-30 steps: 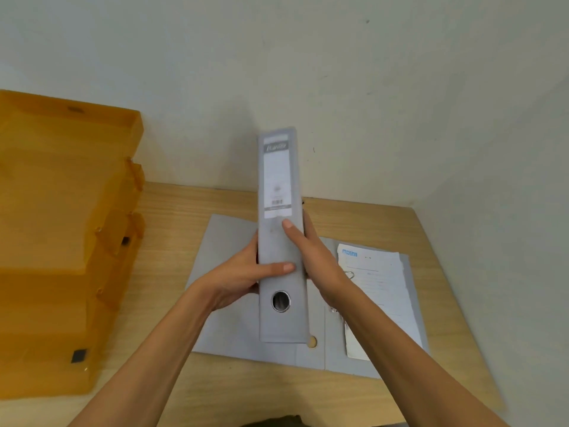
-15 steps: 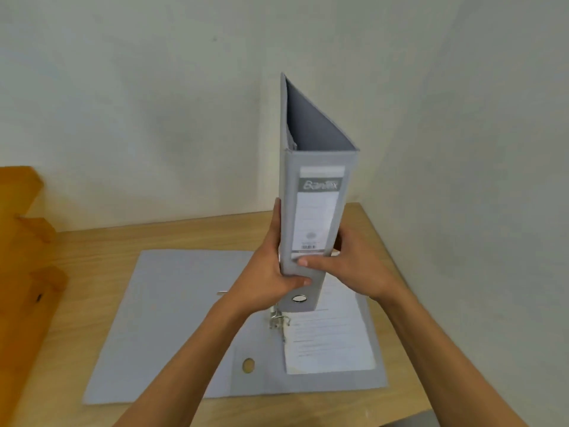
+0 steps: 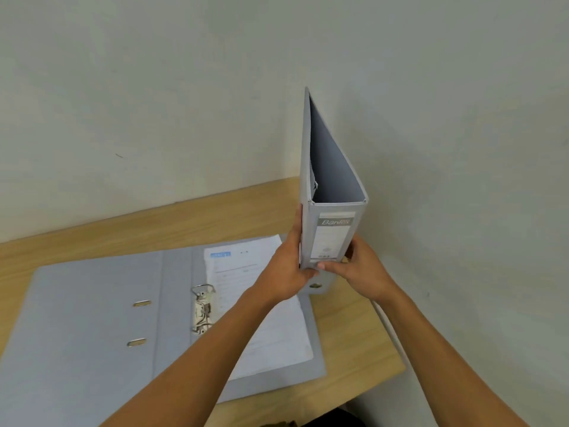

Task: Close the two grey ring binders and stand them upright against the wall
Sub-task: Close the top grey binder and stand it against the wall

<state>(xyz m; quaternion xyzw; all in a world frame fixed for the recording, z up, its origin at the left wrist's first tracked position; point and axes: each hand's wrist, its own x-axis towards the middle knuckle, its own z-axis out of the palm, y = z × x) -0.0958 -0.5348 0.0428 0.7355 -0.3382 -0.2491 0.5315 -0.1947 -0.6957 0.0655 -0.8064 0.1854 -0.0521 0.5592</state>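
Observation:
A closed grey ring binder stands upright in the far right corner of the wooden desk, spine with its white label facing me, close to both walls. My left hand grips its left side and my right hand grips its lower right side, thumb across the spine. A second grey binder lies open and flat on the desk to the left, metal ring mechanism up, with white printed sheets on its right half. My left forearm crosses over those sheets.
White walls meet in a corner just behind the upright binder. The desk's right edge runs along the right wall and its front edge is near my body.
The held binder has moved right and away, from above the open binder into the corner by the walls. My view swung right, so the orange trays on the left have left the frame.

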